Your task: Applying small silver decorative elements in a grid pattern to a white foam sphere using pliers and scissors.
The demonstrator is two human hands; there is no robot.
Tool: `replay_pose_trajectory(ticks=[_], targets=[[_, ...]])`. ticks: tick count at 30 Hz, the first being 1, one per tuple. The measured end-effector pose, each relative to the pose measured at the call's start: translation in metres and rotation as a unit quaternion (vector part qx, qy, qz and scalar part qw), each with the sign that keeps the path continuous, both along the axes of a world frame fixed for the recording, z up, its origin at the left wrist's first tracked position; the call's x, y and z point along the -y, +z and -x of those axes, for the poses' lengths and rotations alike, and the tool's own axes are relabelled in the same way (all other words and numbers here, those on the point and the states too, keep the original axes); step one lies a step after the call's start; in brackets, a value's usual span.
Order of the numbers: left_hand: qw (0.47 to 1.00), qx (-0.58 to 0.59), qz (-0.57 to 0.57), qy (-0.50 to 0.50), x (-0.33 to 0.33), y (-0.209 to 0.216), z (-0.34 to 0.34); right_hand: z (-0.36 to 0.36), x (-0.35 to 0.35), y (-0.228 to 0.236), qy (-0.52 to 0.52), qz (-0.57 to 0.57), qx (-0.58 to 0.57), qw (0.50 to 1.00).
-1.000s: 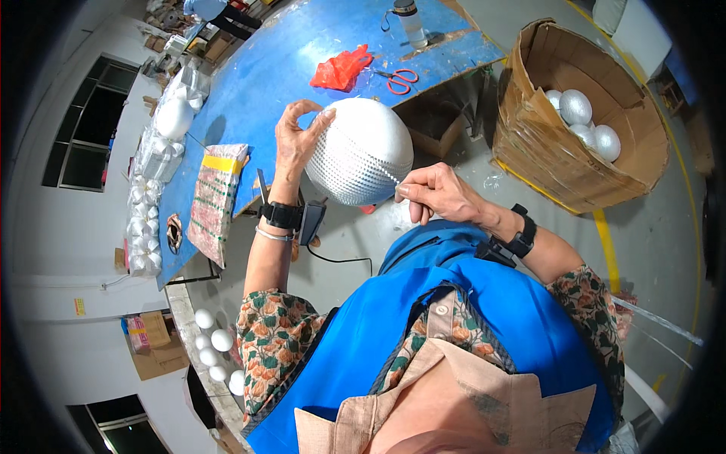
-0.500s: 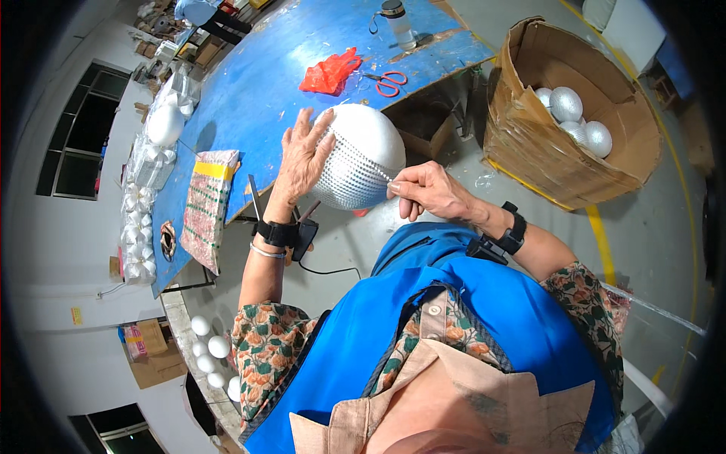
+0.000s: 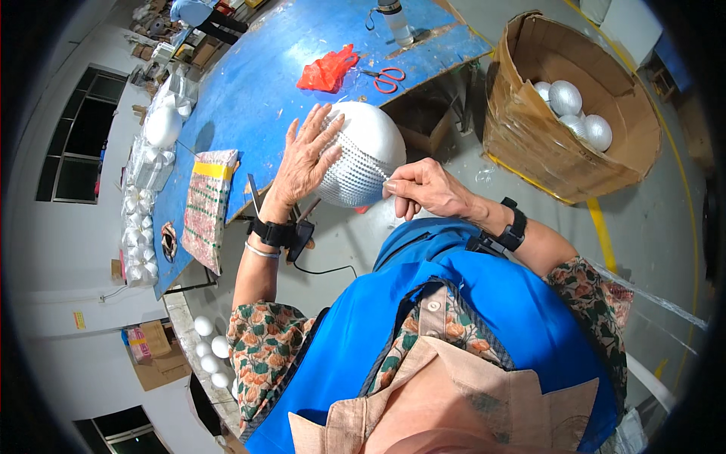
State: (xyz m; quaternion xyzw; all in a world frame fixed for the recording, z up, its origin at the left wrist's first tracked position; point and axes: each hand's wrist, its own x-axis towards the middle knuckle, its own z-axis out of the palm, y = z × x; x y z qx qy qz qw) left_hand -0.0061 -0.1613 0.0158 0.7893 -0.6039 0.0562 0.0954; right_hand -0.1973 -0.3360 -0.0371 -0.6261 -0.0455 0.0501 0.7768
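A large white ball (image 3: 372, 129) stands in front of me at the table's edge. Rows of small silver beads (image 3: 349, 172) wrap its lower part, while its top is bare and white. My left hand (image 3: 308, 155) lies with spread fingers against the ball's left side, over some of the bead rows. At the ball's right side my right hand (image 3: 425, 189) is closed, thumb and forefinger pinching a thin strand of silver beads that runs onto the ball. Whatever holds the ball up from below is hidden.
On the blue table (image 3: 257, 83) lie a red plastic bag (image 3: 327, 69), red-handled scissors (image 3: 389, 79), a bottle (image 3: 396, 24) and a packed bag (image 3: 209, 204). A large cardboard box (image 3: 544, 151) with silver balls stands right. White balls (image 3: 209, 363) sit lower left. Another person (image 3: 204, 15) stands far off.
My left hand has shifted slightly on the ball, its fingers reaching a little higher. My right hand stays pinched at the strand, moved slightly left. The view has tilted a little.
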Motion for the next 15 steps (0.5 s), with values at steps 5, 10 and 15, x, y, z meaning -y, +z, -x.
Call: replay_pose_trajectory(ticks=[5,10,15], targets=[[0.990,-0.134,0.032,-0.005,0.001,0.000,-0.008,0.004,0.002,-0.001,-0.028,0.000,0.010,1.000],[0.997,-0.064,0.048,-0.019,0.002,-0.001,0.001,0.008,-0.001,0.004,-0.004,0.005,-0.003,1.000],[0.997,-0.068,0.022,-0.025,0.005,0.000,0.003,0.002,-0.011,0.021,0.005,0.011,0.012,1.000]])
